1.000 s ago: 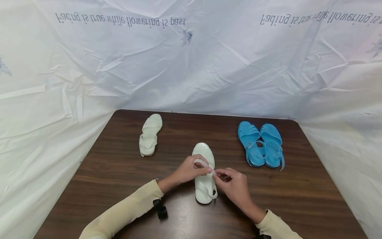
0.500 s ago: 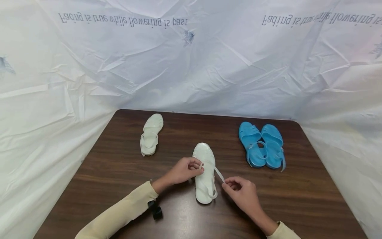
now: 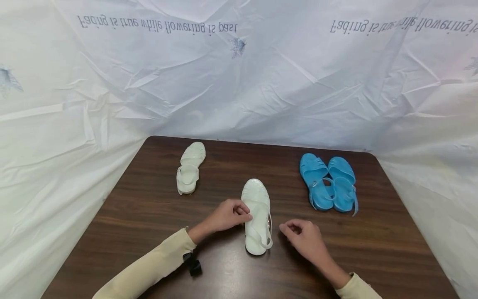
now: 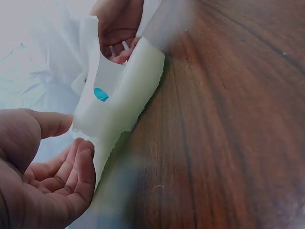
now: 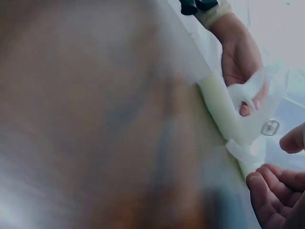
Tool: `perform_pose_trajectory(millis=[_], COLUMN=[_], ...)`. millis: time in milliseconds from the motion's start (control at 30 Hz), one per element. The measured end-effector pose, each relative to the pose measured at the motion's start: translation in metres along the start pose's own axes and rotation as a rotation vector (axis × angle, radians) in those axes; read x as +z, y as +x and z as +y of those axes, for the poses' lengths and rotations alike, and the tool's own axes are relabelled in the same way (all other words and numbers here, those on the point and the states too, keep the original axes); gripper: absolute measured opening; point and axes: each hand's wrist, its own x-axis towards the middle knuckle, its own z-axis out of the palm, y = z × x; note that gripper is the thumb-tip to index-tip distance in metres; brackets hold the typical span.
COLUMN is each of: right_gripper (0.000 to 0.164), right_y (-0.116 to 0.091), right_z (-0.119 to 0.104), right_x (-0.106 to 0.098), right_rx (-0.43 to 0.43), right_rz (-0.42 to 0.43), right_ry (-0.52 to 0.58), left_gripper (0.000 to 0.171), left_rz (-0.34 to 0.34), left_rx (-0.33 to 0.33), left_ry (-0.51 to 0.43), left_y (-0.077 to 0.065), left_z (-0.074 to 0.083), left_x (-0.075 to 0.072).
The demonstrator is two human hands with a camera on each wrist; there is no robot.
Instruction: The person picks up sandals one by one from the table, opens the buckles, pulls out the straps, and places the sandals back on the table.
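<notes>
A white sandal (image 3: 255, 197) lies sole-down at the middle of the table, toe pointing away. My left hand (image 3: 230, 215) is at its left side, fingers loosely bent. In the left wrist view the thumb and fingers of the left hand (image 4: 57, 176) are apart, the tips right at the sandal's edge. To the right of the sandal, my right hand (image 3: 304, 238) is held loosely curled and holds nothing. The right wrist view shows a metal buckle (image 5: 270, 127) and a loose strap end (image 5: 243, 153) close to the right fingertips.
Another white sandal (image 3: 191, 160) lies at the back left of the dark wooden table (image 3: 149, 199). Two blue sandals (image 3: 323, 195) lie side by side at the back right. Behind the table hangs a white printed sheet (image 3: 261, 83).
Half a second ago my right hand was pulling the white strap out to the right; it has let go and the strap has sprung back. My left fingers have let go of the other strap.
</notes>
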Motion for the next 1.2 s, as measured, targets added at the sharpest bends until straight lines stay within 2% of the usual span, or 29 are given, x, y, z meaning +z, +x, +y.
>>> perform_pose_trajectory(millis=[100, 300, 400, 533, 700, 900, 1100, 1200], right_gripper=[0.025, 0.055, 0.062, 0.064, 0.057, 0.016, 0.017, 0.018], right_y=[0.008, 0.016, 0.019, 0.021, 0.021, 0.022, 0.022, 0.023], right_z=[-0.005, -0.016, -0.02, -0.024, -0.027, -0.03, -0.031, -0.031], right_x=[0.001, 0.008, 0.011, 0.016, 0.021, 0.023, 0.025, 0.025], right_rx=[0.0, 0.034, 0.047, 0.068, 0.069, 0.067, 0.064, 0.035], right_rz=[0.01, -0.071, -0.092, -0.151, -0.222, -0.229, -0.18, -0.165], right_ry=[-0.025, -0.035, -0.051, -0.028, 0.022, 0.074, 0.02, -0.008], left_gripper=[0.02, 0.037, 0.042, 0.044, 0.046, 0.042, 0.033, 0.029], left_rz=[0.015, 0.034, 0.024, 0.007, -0.016, -0.023, -0.004, -0.001], left_rx=[-0.024, -0.076, -0.083, -0.052, -0.03, -0.021, 0.003, 0.013], left_ry=[0.007, -0.027, -0.049, -0.069, -0.108, -0.169, -0.171, -0.178], left_y=[-0.004, -0.015, -0.019, -0.023, -0.023, -0.025, -0.027, -0.027], left_z=[-0.002, -0.005, -0.007, -0.009, -0.01, -0.008, -0.006, -0.005], left_x=[-0.001, 0.0, 0.002, 0.006, 0.012, 0.014, 0.013, 0.014])
